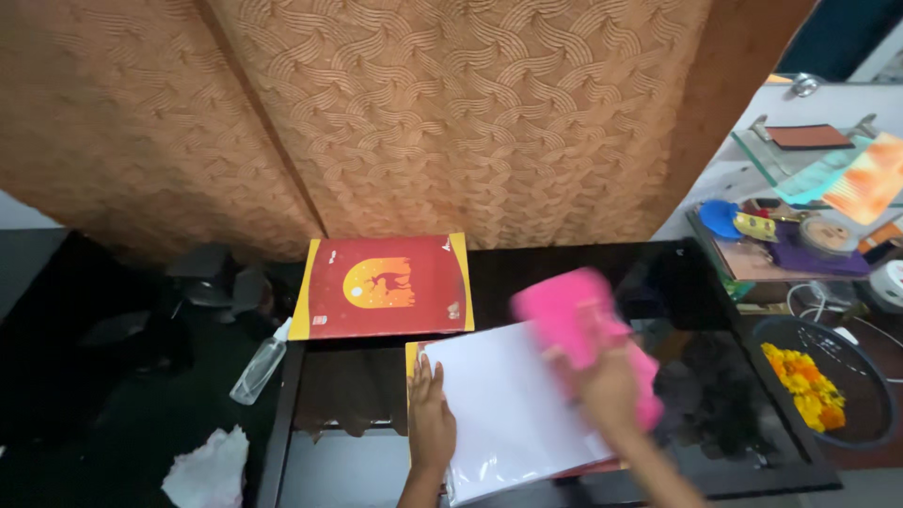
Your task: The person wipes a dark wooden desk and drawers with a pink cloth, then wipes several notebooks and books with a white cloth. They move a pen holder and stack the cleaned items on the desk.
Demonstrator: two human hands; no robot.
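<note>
The left hand [432,414] lies flat, fingers spread and open, on the left edge of a white sheet [513,404] that covers an open folder at about 6 o'clock on the dark glass bench [715,376]; it grips nothing, only presses down. The right hand [609,390] is blurred, at about 5 o'clock, its grip closed on a pink cloth [578,320] that rests on the sheet's right side, bunched over and around the fingers. A strip of yellow and red shows at the sheet's upper left corner and lower edge.

At 12 o'clock from the sheet, just beyond it, a red folder with a yellow border [384,285] lies flat on the bench. A clear spray bottle [261,365] lies at 9 o'clock, off the bench's left edge, with a crumpled white cloth [209,468] at 8 o'clock. At 3 o'clock sits a dark basket [870,395] holding yellow and orange flowers [804,384]. A patterned brown curtain [423,113] hangs behind.
</note>
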